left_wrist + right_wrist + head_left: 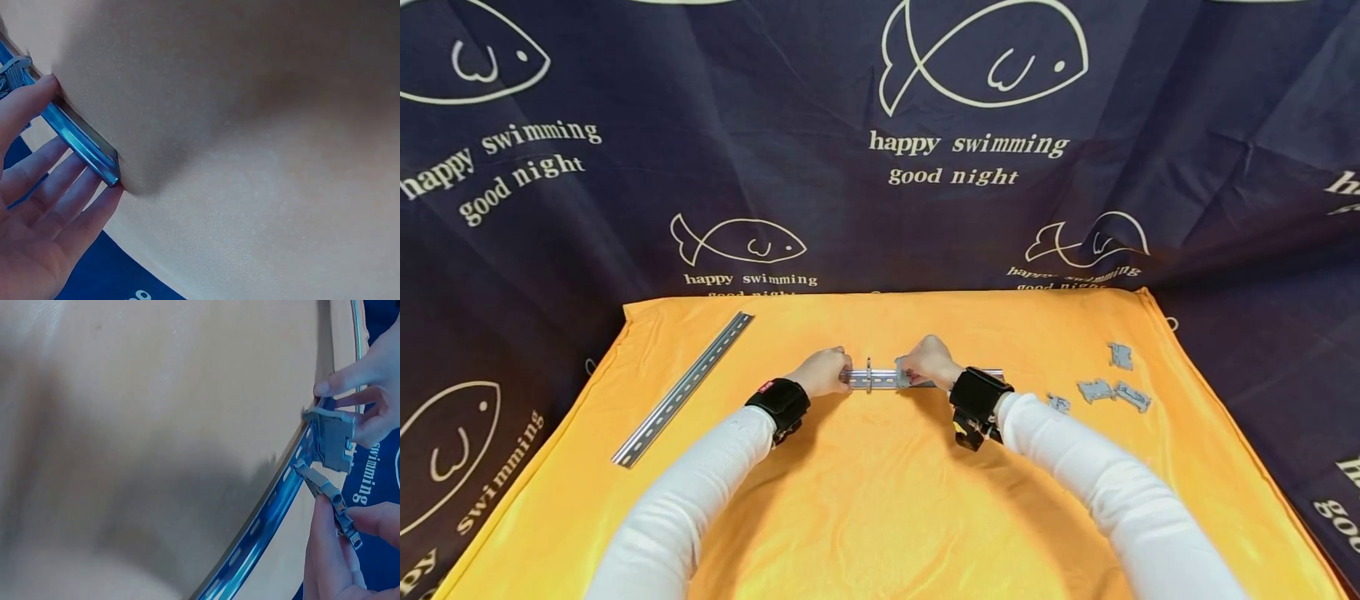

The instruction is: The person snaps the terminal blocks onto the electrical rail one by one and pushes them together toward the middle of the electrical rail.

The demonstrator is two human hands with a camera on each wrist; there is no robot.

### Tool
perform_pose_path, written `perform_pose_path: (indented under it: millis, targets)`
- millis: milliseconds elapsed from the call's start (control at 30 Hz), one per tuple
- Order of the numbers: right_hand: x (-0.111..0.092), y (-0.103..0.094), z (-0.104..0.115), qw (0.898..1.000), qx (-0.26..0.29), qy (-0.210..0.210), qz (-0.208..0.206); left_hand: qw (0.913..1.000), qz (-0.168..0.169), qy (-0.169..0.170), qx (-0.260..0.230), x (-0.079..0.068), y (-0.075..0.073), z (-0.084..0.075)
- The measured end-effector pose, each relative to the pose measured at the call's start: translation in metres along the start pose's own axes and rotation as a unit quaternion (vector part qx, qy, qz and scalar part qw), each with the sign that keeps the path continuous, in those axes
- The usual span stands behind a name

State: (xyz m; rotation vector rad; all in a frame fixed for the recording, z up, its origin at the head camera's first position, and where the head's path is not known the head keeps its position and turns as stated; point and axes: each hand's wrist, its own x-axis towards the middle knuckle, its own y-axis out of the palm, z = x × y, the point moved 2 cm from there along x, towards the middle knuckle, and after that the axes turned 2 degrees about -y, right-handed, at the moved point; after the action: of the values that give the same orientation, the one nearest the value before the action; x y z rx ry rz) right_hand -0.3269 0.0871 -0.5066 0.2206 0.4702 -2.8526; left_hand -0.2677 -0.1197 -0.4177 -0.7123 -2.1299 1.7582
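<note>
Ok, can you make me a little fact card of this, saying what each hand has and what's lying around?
Left hand: grips one end of a metal rail
Right hand: pinches a gray block at that rail
Between them: upright gray block on the rail
Far left: spare rail
Far right: four loose gray pieces
Underneath: orange cloth

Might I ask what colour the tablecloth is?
The tablecloth is orange-yellow; the head view shows it best.

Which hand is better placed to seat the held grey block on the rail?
Probably the right hand: it already pinches the grey block against the rail, while the left hand holds the rail's end.
</note>
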Motion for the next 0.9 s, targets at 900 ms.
perform_pose_path:
  millis: [900]
  targets:
    - [0.073, 0.032, -0.073, 0.995, -0.091, 0.023, -0.029, 0.9999, -0.004, 0.006, 0.012, 0.0, 0.0, 0.0]
